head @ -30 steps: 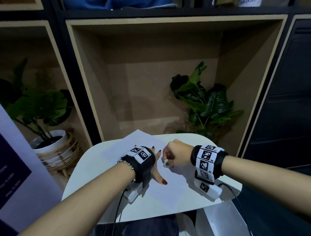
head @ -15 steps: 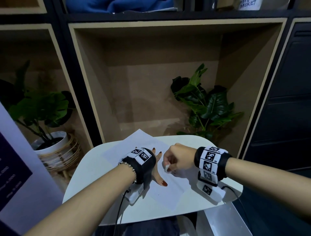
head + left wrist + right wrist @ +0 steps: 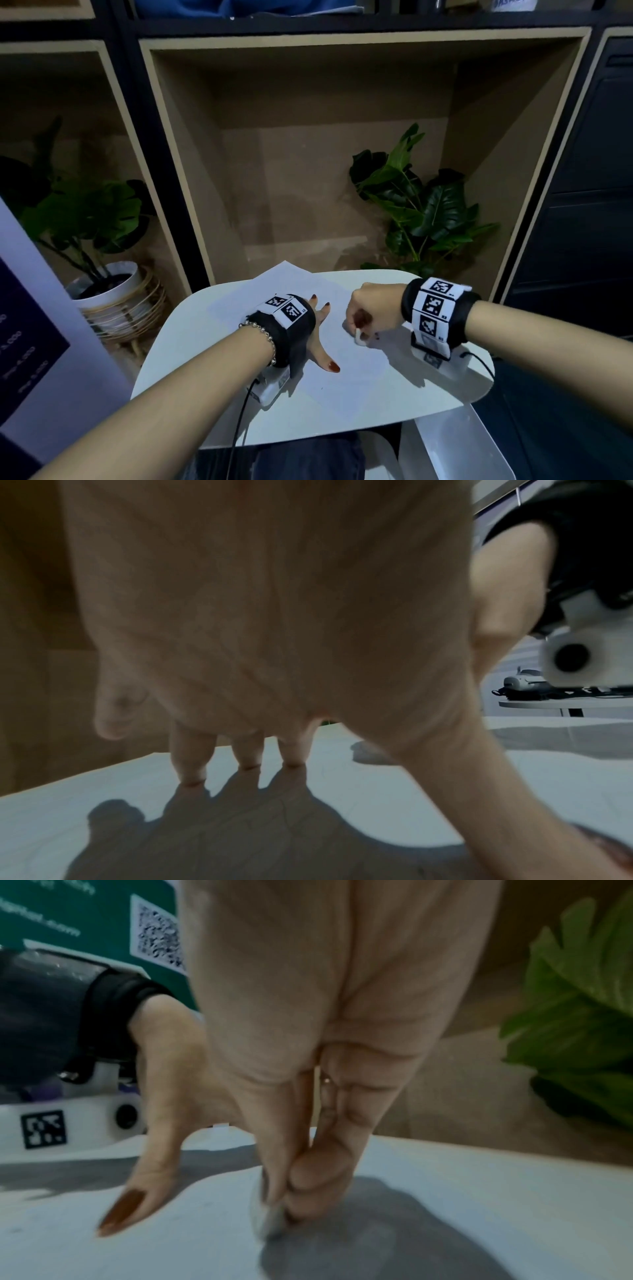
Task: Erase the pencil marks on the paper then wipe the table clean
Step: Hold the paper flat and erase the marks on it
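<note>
A white sheet of paper [image 3: 349, 377] lies on the small white table [image 3: 178, 342]. My left hand [image 3: 320, 329] lies flat on the paper with straight, spread fingers [image 3: 192, 764] and presses it down. My right hand [image 3: 368, 317] is curled into a fist to the right of it and pinches a small white eraser [image 3: 359, 337] between thumb and fingers. In the right wrist view the eraser [image 3: 267, 1223] touches the paper [image 3: 445, 1204] under the fingertips. No pencil marks show clearly from here.
A leafy plant [image 3: 421, 212] stands behind the table's far right edge inside a wooden shelf niche. A potted plant [image 3: 106, 291] in a basket sits on the floor at the left. A second white surface [image 3: 472, 445] lies lower at the front right.
My right hand with the eraser has slid to the right across the paper, away from the left hand. The left hand stays flat on the sheet.
</note>
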Action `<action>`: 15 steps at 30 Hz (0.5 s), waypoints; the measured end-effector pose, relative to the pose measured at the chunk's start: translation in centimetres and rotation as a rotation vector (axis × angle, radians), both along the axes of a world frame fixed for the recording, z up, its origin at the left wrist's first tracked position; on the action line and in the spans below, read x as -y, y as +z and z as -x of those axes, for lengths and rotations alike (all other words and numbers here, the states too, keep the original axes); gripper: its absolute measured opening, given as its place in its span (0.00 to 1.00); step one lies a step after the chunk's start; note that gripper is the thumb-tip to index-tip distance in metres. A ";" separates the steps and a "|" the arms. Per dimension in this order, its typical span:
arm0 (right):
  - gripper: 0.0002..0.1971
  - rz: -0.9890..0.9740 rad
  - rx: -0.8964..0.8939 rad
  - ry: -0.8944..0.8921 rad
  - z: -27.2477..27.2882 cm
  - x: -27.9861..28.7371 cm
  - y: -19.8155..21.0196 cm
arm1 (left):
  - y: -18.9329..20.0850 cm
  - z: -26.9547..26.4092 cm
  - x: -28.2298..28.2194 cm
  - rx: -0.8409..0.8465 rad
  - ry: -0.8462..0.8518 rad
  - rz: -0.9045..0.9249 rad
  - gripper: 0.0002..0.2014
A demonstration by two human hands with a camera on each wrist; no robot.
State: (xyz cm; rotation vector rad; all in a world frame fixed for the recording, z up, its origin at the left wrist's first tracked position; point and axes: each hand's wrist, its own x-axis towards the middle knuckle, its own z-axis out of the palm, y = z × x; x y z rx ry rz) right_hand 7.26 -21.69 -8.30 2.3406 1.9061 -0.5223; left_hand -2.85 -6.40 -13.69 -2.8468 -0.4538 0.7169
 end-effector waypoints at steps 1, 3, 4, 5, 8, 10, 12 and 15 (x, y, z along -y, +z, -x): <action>0.03 0.017 0.042 0.009 -0.1 -0.2 0.4 | 0.2 0.1 0.2 -0.002 0.003 0.006 0.66; 0.02 -0.030 0.081 0.023 0.4 -0.8 0.5 | 0.0 -0.1 0.0 -0.009 -0.001 -0.026 0.69; 0.02 -0.059 0.058 0.028 0.7 -1.0 0.3 | -0.3 -0.3 -0.1 -0.014 -0.006 -0.055 0.70; 0.03 -0.064 0.025 0.029 0.9 -1.1 -0.1 | -0.4 -0.4 -0.2 -0.015 -0.021 -0.081 0.71; 0.05 -0.002 -0.037 -0.006 0.5 -0.6 -0.4 | -0.4 -0.4 0.0 -0.008 -0.026 -0.099 0.71; 0.05 0.053 -0.021 -0.003 -0.3 -0.2 0.5 | -0.3 -0.4 0.1 0.016 -0.025 -0.091 0.71; 0.01 0.079 0.042 0.000 -0.6 -0.3 1.1 | -0.3 -0.5 0.3 0.025 -0.029 -0.098 0.72; 0.02 -0.033 0.046 -0.030 -0.1 -0.7 0.8 | -0.4 -0.7 0.6 0.024 -0.028 -0.103 0.70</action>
